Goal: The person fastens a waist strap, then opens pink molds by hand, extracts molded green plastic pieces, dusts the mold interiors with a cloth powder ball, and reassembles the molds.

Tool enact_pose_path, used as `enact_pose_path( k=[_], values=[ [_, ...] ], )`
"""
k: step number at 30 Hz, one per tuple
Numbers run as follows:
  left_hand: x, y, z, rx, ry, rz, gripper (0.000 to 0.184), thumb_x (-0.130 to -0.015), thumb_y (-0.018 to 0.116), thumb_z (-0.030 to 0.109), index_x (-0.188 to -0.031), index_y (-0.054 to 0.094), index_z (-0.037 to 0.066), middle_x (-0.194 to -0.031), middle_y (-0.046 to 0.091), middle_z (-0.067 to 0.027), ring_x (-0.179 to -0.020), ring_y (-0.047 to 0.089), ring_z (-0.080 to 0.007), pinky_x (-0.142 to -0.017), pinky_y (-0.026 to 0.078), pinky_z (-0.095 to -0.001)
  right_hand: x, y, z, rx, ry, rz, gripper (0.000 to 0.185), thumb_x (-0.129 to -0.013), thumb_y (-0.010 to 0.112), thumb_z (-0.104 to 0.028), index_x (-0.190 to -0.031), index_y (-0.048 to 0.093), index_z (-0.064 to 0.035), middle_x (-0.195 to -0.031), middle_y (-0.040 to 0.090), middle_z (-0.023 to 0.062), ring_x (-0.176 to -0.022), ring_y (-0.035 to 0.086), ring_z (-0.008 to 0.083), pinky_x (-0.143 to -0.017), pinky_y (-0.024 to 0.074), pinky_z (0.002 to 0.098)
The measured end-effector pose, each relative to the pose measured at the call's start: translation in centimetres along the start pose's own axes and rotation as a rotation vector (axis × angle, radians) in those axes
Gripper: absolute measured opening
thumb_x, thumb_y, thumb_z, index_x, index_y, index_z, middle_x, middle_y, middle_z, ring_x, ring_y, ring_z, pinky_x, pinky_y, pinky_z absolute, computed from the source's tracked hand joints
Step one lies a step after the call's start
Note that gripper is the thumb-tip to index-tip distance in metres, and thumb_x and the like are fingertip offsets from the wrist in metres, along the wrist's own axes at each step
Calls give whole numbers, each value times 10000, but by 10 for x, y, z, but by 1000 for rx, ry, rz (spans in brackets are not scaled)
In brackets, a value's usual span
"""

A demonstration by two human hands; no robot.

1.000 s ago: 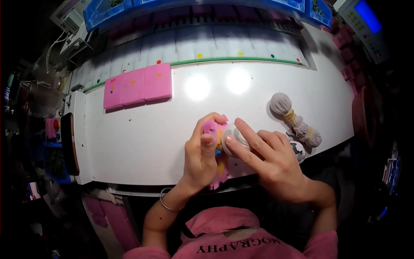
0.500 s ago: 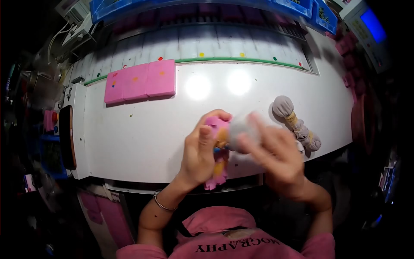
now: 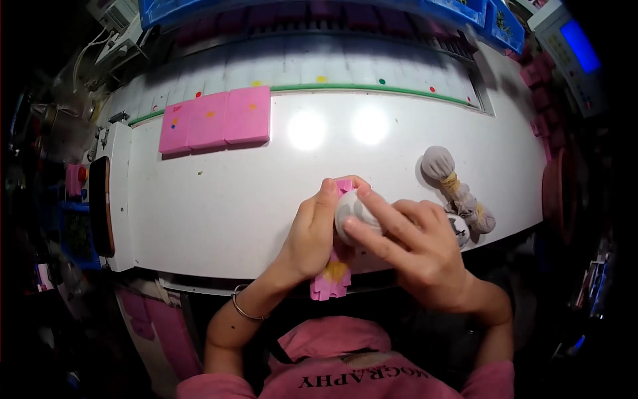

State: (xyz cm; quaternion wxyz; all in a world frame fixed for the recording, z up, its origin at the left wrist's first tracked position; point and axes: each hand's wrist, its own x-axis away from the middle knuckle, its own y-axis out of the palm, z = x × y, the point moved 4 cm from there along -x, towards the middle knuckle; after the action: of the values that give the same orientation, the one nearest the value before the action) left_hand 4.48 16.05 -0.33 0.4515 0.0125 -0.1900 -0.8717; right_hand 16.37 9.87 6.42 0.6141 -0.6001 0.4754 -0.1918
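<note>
Above the table's front edge, my left hand [image 3: 307,236] is wrapped round a pink notched piece [image 3: 330,286] with a yellow patch on its lower part. My right hand [image 3: 422,256] grips a rounded grey-white pad [image 3: 359,211] between thumb and fingers. The pad lies against the pink piece and hides its middle; I cannot tell how firmly they touch. To the right, a grey cloth-wrapped bundle [image 3: 438,163] tied with yellowish bands rests on the table. Beside it, partly behind my right hand, is a small round white thing [image 3: 458,229] with dark marks.
Three pink blocks [image 3: 207,120] stand side by side at the back left of the white table [image 3: 199,219]. Behind a green strip [image 3: 319,88] runs a pale slatted belt [image 3: 292,63] with coloured dots. A dark flat object [image 3: 101,206] lines the left edge; blue trays [image 3: 319,13] sit at the back.
The grey-white pad, blurred before, has moved left over the pink piece and covers its middle. The right fingers came along. The belt's coloured dots have shifted left.
</note>
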Motion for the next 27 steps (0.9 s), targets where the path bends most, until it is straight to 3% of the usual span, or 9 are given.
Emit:
enact_pose_path(
  k=[3,7,12,14,15,16,18,24,27],
  values=[
    [-2,-6,-4,152,-73,-7,508,-1016,155,338,-1088,523,-5,-838,591,-78,-686,562,-102,-644,483,-231,3,-7,5,-85,90,212,471,-708,599,-68,-1177,613,-119,-1223,565,94,-821,537,223,-727,429,328],
    [-7,-4,-8,46,-2,30,496,-1016,189,343,-1087,522,-18,-916,592,-80,-837,547,-119,-775,455,-260,3,13,-6,134,-9,57,459,-715,585,-74,-1171,617,-115,-1217,568,106,-840,541,228,-723,426,328],
    [-3,-4,-8,118,1,52,511,-1001,271,412,-1167,481,-23,-916,605,-115,-759,568,-114,-690,482,-243,-2,-8,5,-139,111,-14,505,-681,599,-47,-1184,601,-89,-1233,556,131,-853,550,242,-736,432,322],
    [-2,-8,12,55,218,214,570,-972,338,468,-1251,392,-27,-908,620,-138,-718,577,-115,-652,490,-243,5,-19,3,-244,242,210,549,-655,601,-13,-1202,575,-52,-1261,529,170,-840,544,242,-731,432,324],
    [-3,-10,14,-17,210,238,624,-976,260,489,-1317,334,-28,-1039,603,-160,-924,612,-198,-796,510,-297,6,-20,-1,-225,186,232,567,-656,586,-14,-1221,551,-35,-1266,512,189,-842,542,242,-723,429,323],
    [-3,-8,17,-20,212,242,624,-976,260,489,-1317,334,-28,-1039,603,-160,-924,612,-198,-796,510,-297,6,-16,-4,-228,183,234,567,-656,586,-14,-1221,551,-35,-1266,512,189,-842,542,242,-723,429,323],
    [1,4,25,-211,279,233,627,-972,285,488,-1329,305,-27,-1025,606,-175,-911,621,-211,-765,526,-317,8,13,-19,-98,61,-153,552,-676,573,-35,-1228,548,-45,-1246,522,175,-840,541,238,-721,423,319],
    [-2,-6,11,-82,279,241,664,-961,322,497,-1319,280,-61,-987,615,-202,-854,632,-217,-740,527,-293,5,7,-12,-163,103,-140,501,-716,563,-96,-1217,567,-110,-1228,533,132,-819,528,221,-733,413,321],
    [-1,-1,17,-141,202,183,647,-960,309,516,-1219,432,-64,-919,633,-183,-786,619,-187,-689,503,-284,4,11,-15,-97,57,-95,493,-713,569,-109,-1206,576,-125,-1233,533,127,-817,531,216,-731,412,317]
  ],
)
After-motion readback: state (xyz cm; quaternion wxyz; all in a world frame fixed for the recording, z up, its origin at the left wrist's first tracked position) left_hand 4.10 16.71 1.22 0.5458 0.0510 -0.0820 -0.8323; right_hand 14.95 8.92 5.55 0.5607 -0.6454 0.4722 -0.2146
